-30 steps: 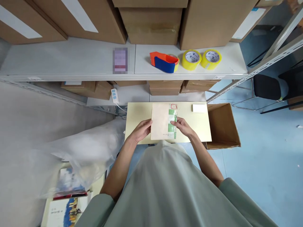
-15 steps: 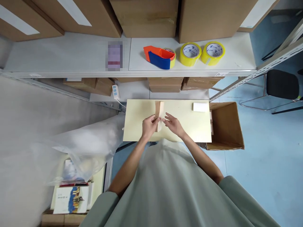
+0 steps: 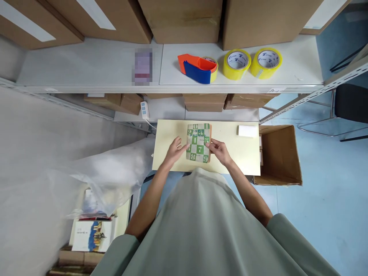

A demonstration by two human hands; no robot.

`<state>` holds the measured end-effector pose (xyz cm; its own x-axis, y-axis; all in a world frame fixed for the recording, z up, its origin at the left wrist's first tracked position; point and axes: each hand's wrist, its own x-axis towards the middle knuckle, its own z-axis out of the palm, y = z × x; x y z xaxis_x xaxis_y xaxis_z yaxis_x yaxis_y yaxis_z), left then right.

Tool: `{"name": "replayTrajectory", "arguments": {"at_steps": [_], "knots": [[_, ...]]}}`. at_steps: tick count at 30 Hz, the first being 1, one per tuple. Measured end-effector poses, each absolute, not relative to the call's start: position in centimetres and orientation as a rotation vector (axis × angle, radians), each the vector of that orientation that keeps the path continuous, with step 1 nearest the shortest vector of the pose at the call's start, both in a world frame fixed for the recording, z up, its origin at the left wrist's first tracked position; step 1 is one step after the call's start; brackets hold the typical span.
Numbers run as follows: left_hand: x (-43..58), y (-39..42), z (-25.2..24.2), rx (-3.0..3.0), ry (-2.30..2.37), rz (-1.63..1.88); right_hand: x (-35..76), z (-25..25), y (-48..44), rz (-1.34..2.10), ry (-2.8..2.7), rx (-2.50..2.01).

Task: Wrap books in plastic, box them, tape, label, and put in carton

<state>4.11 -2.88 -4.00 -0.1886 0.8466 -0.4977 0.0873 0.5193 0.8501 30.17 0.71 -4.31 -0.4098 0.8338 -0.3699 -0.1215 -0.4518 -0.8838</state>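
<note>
Turned since the earlier frame: book (image 3: 198,142), then held on edge, lay flat, cover up, on the cream worktop (image 3: 169,132). Left hand (image 3: 174,150) rested open-fingered at the book's left edge; right hand (image 3: 219,150) pinched its right edge. Step judged: squaring the book down on the worktop; the next move would call for a firm two-sided grip. Cover: green-and-white checks with numerals, tan spine. White block (image 3: 247,131) lay well right of the book; tape dispenser (image 3: 198,68) on the shelf beyond.
</note>
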Motion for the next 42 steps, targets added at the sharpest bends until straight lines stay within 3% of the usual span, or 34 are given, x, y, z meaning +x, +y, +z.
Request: {"name": "replayTrajectory", "arguments": {"at_steps": [5,13,30,42], "knots": [[1.6,-2.4,-1.8,0.715,1.357,0.86,31.0,-3.3,0.7,2.064,-0.963,-1.006],[3.5,-2.2,-0.3,0.801,1.416,0.858,32.3,-2.3,1.6,2.026,-1.101,-1.012],[5.3,-1.5,2.0,1.267,1.486,1.04,33.7,-2.0,2.7,1.447,-1.51,-1.082],[8.5,-2.5,-0.4,1.053,1.589,0.99,34.8,-4.7,1.5,1.508,-1.127,-1.372]]}}
